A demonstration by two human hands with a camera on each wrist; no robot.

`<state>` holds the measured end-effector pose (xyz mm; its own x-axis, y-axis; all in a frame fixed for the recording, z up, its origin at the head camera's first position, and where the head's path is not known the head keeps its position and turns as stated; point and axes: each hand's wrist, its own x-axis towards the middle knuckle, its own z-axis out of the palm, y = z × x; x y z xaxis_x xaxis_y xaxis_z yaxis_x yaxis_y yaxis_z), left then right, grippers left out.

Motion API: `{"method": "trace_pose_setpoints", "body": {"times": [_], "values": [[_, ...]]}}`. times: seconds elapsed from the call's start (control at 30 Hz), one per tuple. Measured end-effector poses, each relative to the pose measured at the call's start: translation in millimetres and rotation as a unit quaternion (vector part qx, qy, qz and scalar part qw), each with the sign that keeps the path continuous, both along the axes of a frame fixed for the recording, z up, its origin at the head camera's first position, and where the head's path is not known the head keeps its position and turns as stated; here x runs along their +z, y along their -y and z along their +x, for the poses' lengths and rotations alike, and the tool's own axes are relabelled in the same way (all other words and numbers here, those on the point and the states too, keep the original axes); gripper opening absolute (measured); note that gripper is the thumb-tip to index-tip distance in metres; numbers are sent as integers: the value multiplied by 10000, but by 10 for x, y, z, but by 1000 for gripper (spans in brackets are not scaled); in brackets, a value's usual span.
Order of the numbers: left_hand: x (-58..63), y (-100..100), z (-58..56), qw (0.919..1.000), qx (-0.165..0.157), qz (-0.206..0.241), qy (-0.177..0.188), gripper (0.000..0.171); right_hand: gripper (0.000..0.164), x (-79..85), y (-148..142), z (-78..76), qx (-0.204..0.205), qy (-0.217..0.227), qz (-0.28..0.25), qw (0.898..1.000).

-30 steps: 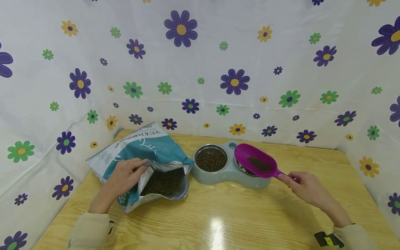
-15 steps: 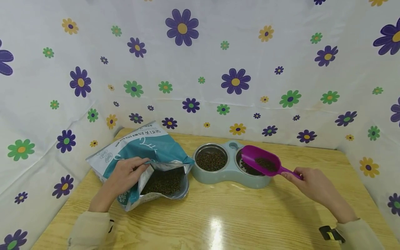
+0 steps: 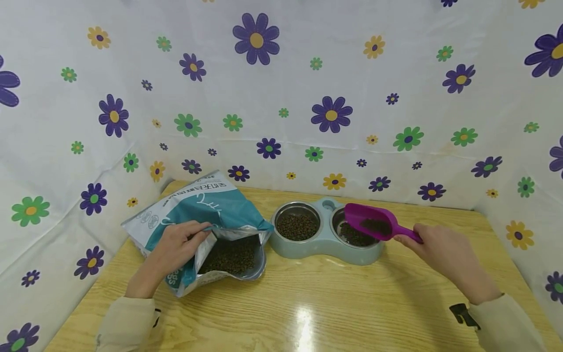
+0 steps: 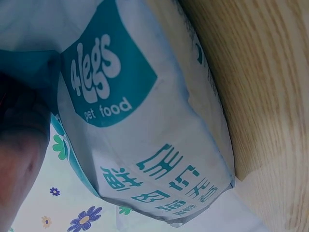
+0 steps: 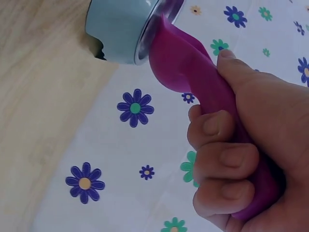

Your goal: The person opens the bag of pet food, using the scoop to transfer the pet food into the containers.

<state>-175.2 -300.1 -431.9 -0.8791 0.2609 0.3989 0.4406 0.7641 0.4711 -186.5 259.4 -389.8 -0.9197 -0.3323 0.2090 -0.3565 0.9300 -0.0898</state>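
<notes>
In the head view my left hand pinches the upper edge of a teal and white pet food bag, whose open mouth shows brown kibble inside. My right hand grips the handle of a magenta scoop, fingers curled round it in the right wrist view. Some kibble lies in the scoop, which is tilted over the right steel bowl of a pale blue double feeder. Kibble is in that bowl too, partly hidden by the scoop. More kibble fills the bottom of the left bowl.
A wooden table carries the bag and the feeder. Behind and at both sides hangs a white flowered cloth. The feeder has a small round hollow between its bowls, near the back.
The scoop has shifted right and tipped over the right bowl, uncovering more of it. More kibble shows in that bowl now. My left hand and the bag look unmoved.
</notes>
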Motion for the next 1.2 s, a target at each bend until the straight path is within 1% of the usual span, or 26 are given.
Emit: {"method": "trace_pose_setpoints", "body": {"times": [0.07,0.2,0.4,0.57,0.63,0.8,0.93,1.07,1.17,1.2], "values": [[-1,2,-4,10000,0,-4,-9,24,47,22,17,-2,49,-199,151,9997],[-1,5,-7,10000,-15,-16,-11,24,51,50,40,-1,97,-432,383,9983],[3,-4,3,10000,-4,-21,29,24,66,40,45,13,144,-636,678,9956],[12,-8,10,10000,-7,-21,-2,24,77,37,64,23,154,-802,753,9938],[12,-8,10,10000,6,-24,8,24,79,29,73,27,154,-891,769,9929],[5,-8,7,10000,2,26,76,24,78,-9,88,41,188,-1299,925,9870],[4,-8,9,10000,-21,36,46,24,77,-34,101,51,218,-1589,1028,9817],[9,-7,12,10000,-13,17,11,24,76,-48,98,56,199,-1616,932,9822],[8,-5,12,10000,4,12,40,25,76,-62,79,53,136,-1549,722,9852],[6,-4,11,10000,8,8,56,25,76,-69,71,51,138,-1589,645,9851]]}}
